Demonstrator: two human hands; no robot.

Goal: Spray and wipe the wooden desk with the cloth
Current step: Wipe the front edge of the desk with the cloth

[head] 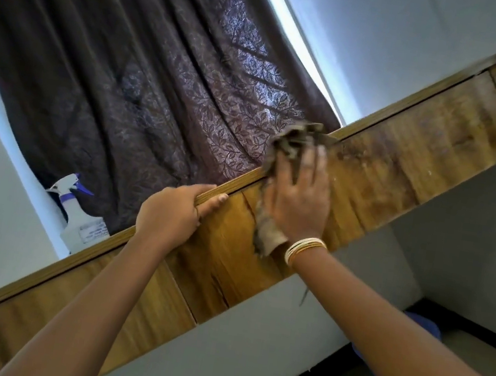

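I look up from low at the front face of the wooden desk (403, 165), which runs tilted across the view. My right hand (300, 195) presses a crumpled grey-brown cloth (294, 143) flat against the desk's front panel, fingers spread, cloth bunched past the fingertips and hanging below the palm. My left hand (173, 212) grips the desk's top edge, fingers over the rim and thumb under it. A white spray bottle (81, 221) with a purple trigger stands on the desk top at the left, apart from both hands.
A dark brown patterned curtain (128, 75) hangs behind the desk, with bright window light at its right edge. Grey-white wall (474, 226) lies below and beside the desk. A dark floor strip (474, 334) shows at lower right.
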